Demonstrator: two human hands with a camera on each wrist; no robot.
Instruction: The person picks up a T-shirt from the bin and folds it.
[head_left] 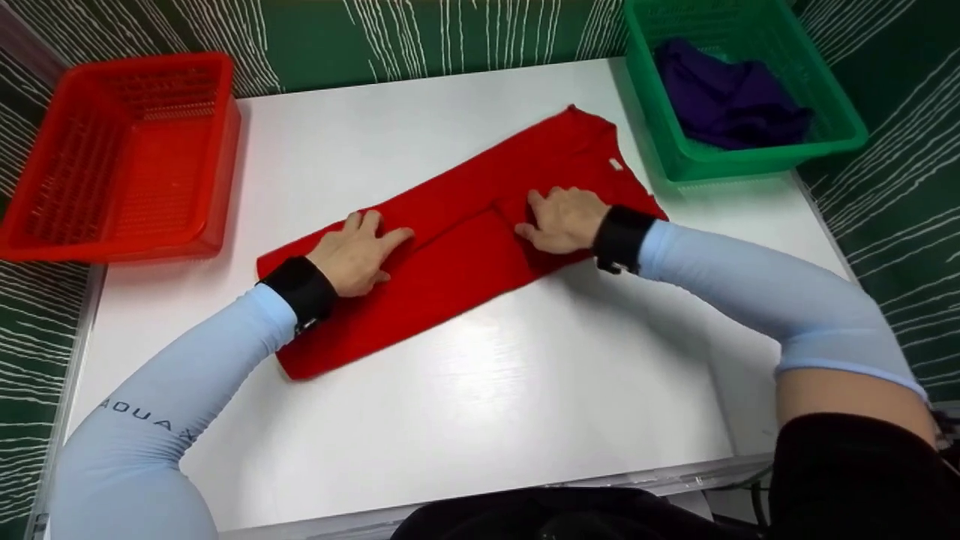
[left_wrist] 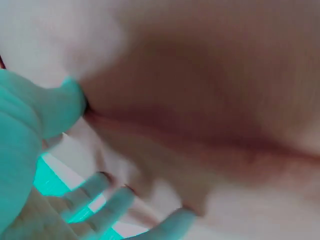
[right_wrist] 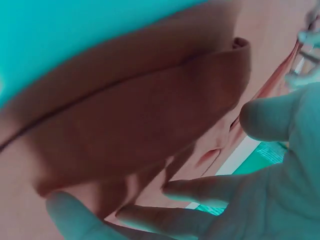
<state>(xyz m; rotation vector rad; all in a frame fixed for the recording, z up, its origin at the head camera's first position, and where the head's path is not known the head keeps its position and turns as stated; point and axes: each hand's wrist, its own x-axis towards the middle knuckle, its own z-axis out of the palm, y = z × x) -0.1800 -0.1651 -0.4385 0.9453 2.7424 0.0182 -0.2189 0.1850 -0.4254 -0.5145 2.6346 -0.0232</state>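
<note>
A red garment (head_left: 457, 270), folded into a long slanting strip, lies on the white table (head_left: 495, 390). My left hand (head_left: 351, 253) rests on its left part, fingers and thumb spread. Farther right, my right hand (head_left: 564, 220) touches the cloth with spread, slightly bent fingers, beside the edge of a folded-over layer. In the left wrist view a crease runs across the cloth (left_wrist: 210, 90) from the thumb. The right wrist view shows the fingertips at a folded flap (right_wrist: 145, 120). A small white tag (head_left: 616, 163) sits near the garment's right end.
A red plastic basket (head_left: 217, 150) stands at the table's left back. At the right back, a green basket (head_left: 772, 154) holds a crumpled purple cloth (head_left: 727, 97). Green walls with white streaks (head_left: 450, 37) border the table. The table's front edge (head_left: 675, 480) is close to the person's body.
</note>
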